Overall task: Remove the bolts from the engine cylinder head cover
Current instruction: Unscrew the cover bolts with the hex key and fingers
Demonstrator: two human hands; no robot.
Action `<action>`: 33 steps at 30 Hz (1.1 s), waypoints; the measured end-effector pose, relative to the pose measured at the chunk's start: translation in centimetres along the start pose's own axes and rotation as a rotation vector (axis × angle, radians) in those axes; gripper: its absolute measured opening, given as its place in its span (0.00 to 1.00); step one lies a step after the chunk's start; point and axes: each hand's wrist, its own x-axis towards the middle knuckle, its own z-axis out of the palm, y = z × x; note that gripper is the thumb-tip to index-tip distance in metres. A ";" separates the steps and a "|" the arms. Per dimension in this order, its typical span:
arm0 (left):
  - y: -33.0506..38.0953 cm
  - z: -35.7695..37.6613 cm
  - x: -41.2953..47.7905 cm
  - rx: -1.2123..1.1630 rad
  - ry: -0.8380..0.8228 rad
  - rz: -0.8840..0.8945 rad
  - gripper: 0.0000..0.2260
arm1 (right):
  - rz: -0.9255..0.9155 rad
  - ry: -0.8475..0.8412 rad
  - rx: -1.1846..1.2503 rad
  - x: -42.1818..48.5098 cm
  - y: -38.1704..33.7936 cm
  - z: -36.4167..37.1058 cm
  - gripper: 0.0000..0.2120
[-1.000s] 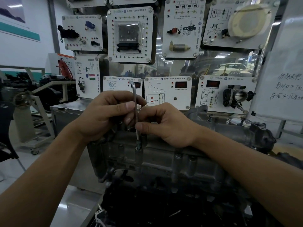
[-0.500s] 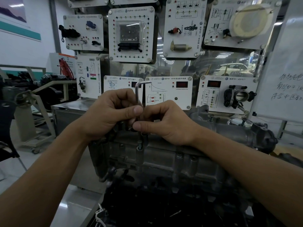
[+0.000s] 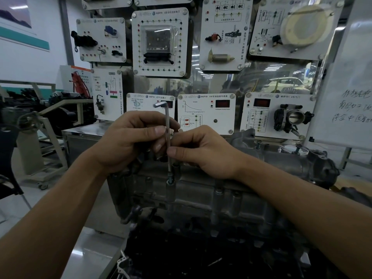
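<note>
Grey steel sits between the fingertips: a slim L-shaped hex key (image 3: 166, 117) stands upright, its shaft pinched by both hands. The left hand (image 3: 128, 141) curls its fingers round the upper shaft, with the thumb (image 3: 159, 130) pressed flat against it. The right hand (image 3: 203, 152) pinches the shaft just below, thumb tip (image 3: 174, 152) against the metal and the other fingers folded toward the palm. The key's short arm points left above the left hand, and its lower tip goes down into a small dark-headed bolt (image 3: 170, 179). That bolt sits in a raised boss at the near edge of the dull grey cast-metal cylinder head cover (image 3: 201, 196); more such bosses run along that edge to the right. Both bare forearms reach in from the bottom corners. Behind the engine hangs a wall of white training panels (image 3: 206, 111) carrying diagrams, red displays and mounted parts, among them a black throttle body (image 3: 295, 117). A whiteboard (image 3: 346, 87) with handwriting stands at the right, and a metal cabinet (image 3: 84, 137) stands at the left.
</note>
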 end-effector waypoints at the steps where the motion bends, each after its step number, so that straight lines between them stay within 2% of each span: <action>1: 0.0 0.1 0.0 -0.007 0.004 -0.001 0.09 | 0.009 -0.021 0.011 0.0 0.0 0.0 0.11; 5: 0.0 0.2 -0.1 0.009 0.011 0.011 0.08 | 0.006 -0.061 0.044 -0.1 0.0 0.0 0.14; 7: 0.0 0.1 0.0 0.019 0.002 0.020 0.06 | 0.013 -0.053 0.034 -0.1 -0.2 0.1 0.12; 11: 0.0 -0.1 0.0 0.033 -0.006 0.012 0.14 | 0.005 0.009 -0.014 0.0 -0.3 0.4 0.07; 18: 0.0 0.0 0.2 0.062 -0.032 0.032 0.12 | -0.047 0.036 -0.040 0.1 -0.3 0.4 0.03; 24: 0.0 -0.2 0.1 0.019 -0.036 0.011 0.17 | -0.053 0.007 -0.052 0.0 -0.5 0.2 0.06; 29: -0.3 -0.1 -0.1 0.008 -0.021 0.018 0.09 | -0.030 -0.055 -0.039 -0.2 -0.5 -0.1 0.09; 33: -0.2 -0.2 0.1 0.020 -0.029 0.018 0.11 | -0.017 -0.114 -0.044 -0.3 -0.8 -0.2 0.13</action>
